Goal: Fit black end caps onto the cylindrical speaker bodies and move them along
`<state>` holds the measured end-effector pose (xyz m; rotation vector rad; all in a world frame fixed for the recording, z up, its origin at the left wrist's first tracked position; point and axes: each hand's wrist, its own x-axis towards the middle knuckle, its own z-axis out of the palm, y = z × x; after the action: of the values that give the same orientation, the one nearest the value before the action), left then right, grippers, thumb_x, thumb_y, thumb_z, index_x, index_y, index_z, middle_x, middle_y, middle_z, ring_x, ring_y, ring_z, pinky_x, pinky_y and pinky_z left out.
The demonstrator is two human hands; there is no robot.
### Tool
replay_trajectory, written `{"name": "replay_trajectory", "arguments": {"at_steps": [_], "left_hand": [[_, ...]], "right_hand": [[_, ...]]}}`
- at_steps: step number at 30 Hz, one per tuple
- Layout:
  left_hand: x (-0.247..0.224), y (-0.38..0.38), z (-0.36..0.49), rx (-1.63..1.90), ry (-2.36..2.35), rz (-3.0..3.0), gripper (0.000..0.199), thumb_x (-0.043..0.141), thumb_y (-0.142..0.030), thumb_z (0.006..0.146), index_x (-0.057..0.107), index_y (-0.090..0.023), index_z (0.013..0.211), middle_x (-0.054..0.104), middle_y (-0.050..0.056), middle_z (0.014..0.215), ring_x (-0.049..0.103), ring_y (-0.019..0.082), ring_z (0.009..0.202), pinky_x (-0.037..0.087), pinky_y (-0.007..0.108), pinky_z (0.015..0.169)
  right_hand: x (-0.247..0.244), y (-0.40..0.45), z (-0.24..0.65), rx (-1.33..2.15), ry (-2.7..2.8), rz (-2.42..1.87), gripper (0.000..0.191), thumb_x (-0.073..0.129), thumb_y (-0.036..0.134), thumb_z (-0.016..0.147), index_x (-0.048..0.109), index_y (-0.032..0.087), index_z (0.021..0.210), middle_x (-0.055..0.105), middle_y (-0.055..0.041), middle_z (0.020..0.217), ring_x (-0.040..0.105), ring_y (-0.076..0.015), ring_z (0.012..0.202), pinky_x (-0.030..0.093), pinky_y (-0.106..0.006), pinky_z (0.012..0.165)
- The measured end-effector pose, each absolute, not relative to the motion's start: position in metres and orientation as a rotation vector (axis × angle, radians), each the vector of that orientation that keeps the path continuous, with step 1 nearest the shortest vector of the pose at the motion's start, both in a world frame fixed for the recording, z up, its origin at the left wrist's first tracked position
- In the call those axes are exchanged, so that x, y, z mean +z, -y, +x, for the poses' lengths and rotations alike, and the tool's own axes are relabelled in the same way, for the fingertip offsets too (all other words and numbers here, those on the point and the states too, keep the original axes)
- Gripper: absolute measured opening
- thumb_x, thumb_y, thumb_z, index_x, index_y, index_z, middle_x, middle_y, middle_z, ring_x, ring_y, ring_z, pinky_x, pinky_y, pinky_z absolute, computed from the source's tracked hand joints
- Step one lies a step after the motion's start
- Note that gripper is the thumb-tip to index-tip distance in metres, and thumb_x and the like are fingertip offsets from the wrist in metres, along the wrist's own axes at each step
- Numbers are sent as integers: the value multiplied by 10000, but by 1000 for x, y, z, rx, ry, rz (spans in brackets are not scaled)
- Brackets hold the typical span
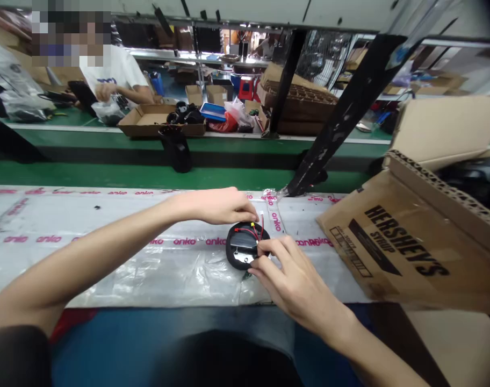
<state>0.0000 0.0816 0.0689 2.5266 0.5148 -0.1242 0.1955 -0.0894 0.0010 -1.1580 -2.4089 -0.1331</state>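
A round black housing (230, 255) lies on the plastic-covered table (124, 269), with a dark rectangular part, a pale plate and thin red wires (245, 230) inside it. My left hand (224, 207) reaches in from the left, its fingertips bent together at the housing's top edge by a yellow connector (252, 224); whatever they grip is too small to make out. At the housing's right side my right hand (283, 269) has thumb and fingers pinched close together over the rim, on something the fingers hide.
A large cardboard box (374, 242) stands open at the right. Behind the table runs a green conveyor (229, 177) with a slanted black post (341, 118). Across it are an open carton (144, 121), a blue tray (213, 112) and another person (118, 72) at the left.
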Motion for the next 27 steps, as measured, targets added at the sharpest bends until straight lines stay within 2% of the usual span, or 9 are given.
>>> {"name": "replay_trajectory", "arguments": {"at_steps": [3,7,9,12,15,18,20,23,27], "left_hand": [[76,-81,9,-246,-443,2569,316,508,-237,1091,821,-225,1131,847,23,1028,746,154,851,463,221,720],[86,-71,12,-306,-487,2692,277,553,-192,1053,823,-198,990,822,45,871,694,162,695,403,255,600],[87,-70,11,-277,-480,2735,256,572,-171,1038,814,-197,959,808,44,831,676,162,659,393,261,583],[84,-72,9,-233,-399,2699,242,577,-157,1043,809,-212,1003,822,34,871,703,154,692,425,243,607],[83,-75,8,-211,-373,2689,232,590,-161,1047,815,-221,1044,838,34,915,722,151,714,441,231,623],[85,-75,12,-242,-349,2752,217,626,-137,1012,830,-211,1015,838,44,881,705,157,680,420,247,604],[87,-75,17,-283,-348,2805,193,659,-141,980,839,-199,943,825,53,816,678,164,636,390,265,573],[89,-79,24,-319,-331,2840,179,691,-149,943,832,-189,840,786,48,708,616,157,560,347,275,526],[91,-88,28,-347,-281,2710,198,663,-144,962,845,-221,968,829,16,825,664,140,620,400,239,568]], "right_hand": [[-1,91,200,-39,2344,-1121,56,656,152,1028,712,153,1027,701,-143,1205,631,-283,1022,576,-433,856],[3,88,217,350,2116,-1042,126,676,225,1023,725,206,1137,688,-110,1270,675,-249,1141,564,-389,973],[8,81,224,501,1913,-1169,161,629,253,1048,721,215,1175,731,-73,1150,708,-208,1050,556,-331,916],[17,67,228,747,1813,-1439,263,496,317,1110,721,213,1198,751,-12,902,687,-169,801,500,-290,767],[26,56,220,929,1966,-1551,422,374,361,1142,708,201,938,686,16,725,602,-148,666,399,-280,684],[36,53,207,884,2072,-1632,415,385,263,1097,582,198,738,654,10,682,543,-135,647,315,-289,660],[41,52,199,837,2106,-1718,325,430,199,1029,566,199,734,634,9,655,488,-127,603,268,-302,631],[42,53,191,713,2139,-1850,262,475,213,978,593,196,745,603,-8,615,411,-130,553,204,-329,594],[36,52,186,543,2133,-1902,278,488,236,981,660,174,772,646,-44,643,417,-137,561,191,-343,610]]}}
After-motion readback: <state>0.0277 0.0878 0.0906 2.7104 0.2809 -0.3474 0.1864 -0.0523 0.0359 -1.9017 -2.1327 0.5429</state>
